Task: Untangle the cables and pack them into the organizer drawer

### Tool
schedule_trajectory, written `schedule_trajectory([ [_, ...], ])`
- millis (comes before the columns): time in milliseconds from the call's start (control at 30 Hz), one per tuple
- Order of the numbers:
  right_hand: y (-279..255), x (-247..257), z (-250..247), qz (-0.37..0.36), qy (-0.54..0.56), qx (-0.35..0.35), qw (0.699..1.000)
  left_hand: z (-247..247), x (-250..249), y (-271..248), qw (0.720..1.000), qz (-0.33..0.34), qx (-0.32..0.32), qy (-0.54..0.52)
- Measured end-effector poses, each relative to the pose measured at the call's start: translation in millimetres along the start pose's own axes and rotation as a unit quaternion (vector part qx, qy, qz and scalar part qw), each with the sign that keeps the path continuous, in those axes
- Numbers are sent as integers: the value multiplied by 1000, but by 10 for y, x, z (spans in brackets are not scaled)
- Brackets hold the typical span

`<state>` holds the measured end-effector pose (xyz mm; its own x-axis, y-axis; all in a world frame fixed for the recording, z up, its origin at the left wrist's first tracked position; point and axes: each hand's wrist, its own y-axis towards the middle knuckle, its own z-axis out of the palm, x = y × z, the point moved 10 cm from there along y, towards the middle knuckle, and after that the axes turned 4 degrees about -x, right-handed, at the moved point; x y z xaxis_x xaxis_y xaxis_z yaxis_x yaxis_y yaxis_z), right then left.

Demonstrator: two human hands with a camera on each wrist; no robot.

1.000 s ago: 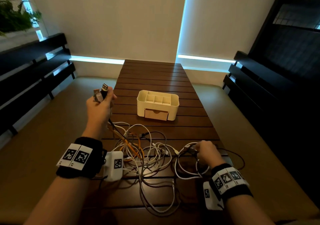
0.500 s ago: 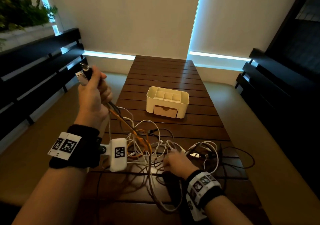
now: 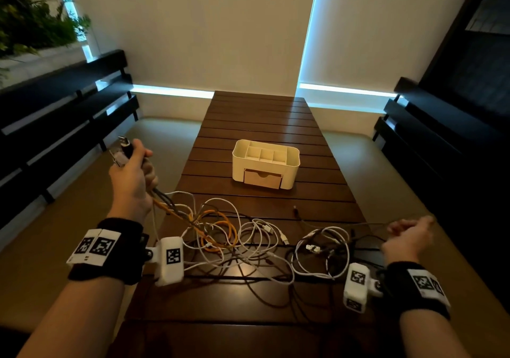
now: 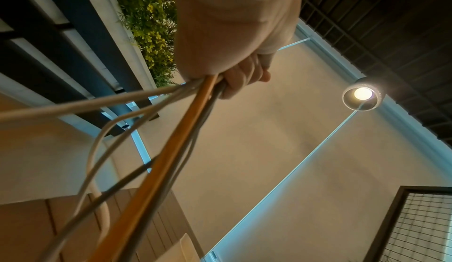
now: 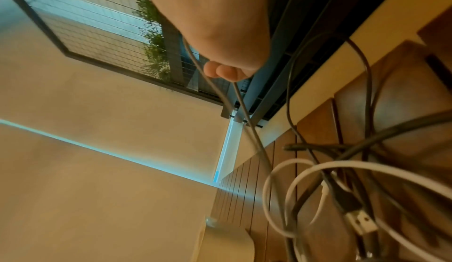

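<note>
A tangle of white, orange and dark cables [image 3: 229, 233] sprawls over the near half of the brown slatted table [image 3: 262, 125]. My left hand [image 3: 132, 175] is raised off the table's left edge and grips a bundle of cable ends, USB plugs [image 3: 122, 147] sticking out above the fist; white, orange and grey cables [image 4: 171, 140] run taut from it. My right hand [image 3: 408, 233] is out past the table's right edge, pinching a thin dark cable [image 5: 244, 111] pulled out of the tangle. The cream organizer [image 3: 265, 163] stands mid-table with its wooden drawer [image 3: 262, 178] closed.
Dark slatted benches [image 3: 63, 114] run along both sides of the table, the other bench [image 3: 441, 142] on the right. A green plant [image 3: 30, 23] sits at upper left. A loose dark plug [image 3: 295, 209] lies between the tangle and the organizer.
My right hand has left the middle of the tangle and swung out to the right, drawing a thin dark cable with it. My left hand still holds the plug ends, now lower.
</note>
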<state>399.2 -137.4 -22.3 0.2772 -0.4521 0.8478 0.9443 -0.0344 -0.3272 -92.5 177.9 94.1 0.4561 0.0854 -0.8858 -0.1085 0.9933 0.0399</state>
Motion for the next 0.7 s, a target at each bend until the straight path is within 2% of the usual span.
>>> schedule_trajectory([
  [100, -15, 30, -49, 17, -18, 3, 1000, -105, -15, 60, 999, 13, -26, 15],
  [300, -43, 172, -118, -16, -22, -2, 1000, -309, 14, 129, 997, 20, -68, 32],
  [400, -38, 193, -63, -46, -109, -1, 993, -313, 41, 108, 997, 20, -70, 40],
  [467, -115, 229, 86, -87, -176, 35, 980, -268, 59, 93, 997, 17, -64, 43],
  [533, -344, 198, 328, -111, -230, 108, 961, -193, 65, 71, 997, 18, -54, 46],
  [600, -781, 100, 665, -140, -296, 223, 918, -68, 77, 14, 997, 20, -34, 67],
  [633, -1075, 36, 856, -167, -337, 292, 879, 15, 93, -34, 996, 20, -15, 85],
  [667, -1404, -36, 1038, -205, -381, 363, 825, 117, 115, -98, 994, 18, 11, 107],
  [700, -1765, -117, 1210, -252, -420, 433, 756, 231, 149, -172, 990, 17, 44, 131],
])
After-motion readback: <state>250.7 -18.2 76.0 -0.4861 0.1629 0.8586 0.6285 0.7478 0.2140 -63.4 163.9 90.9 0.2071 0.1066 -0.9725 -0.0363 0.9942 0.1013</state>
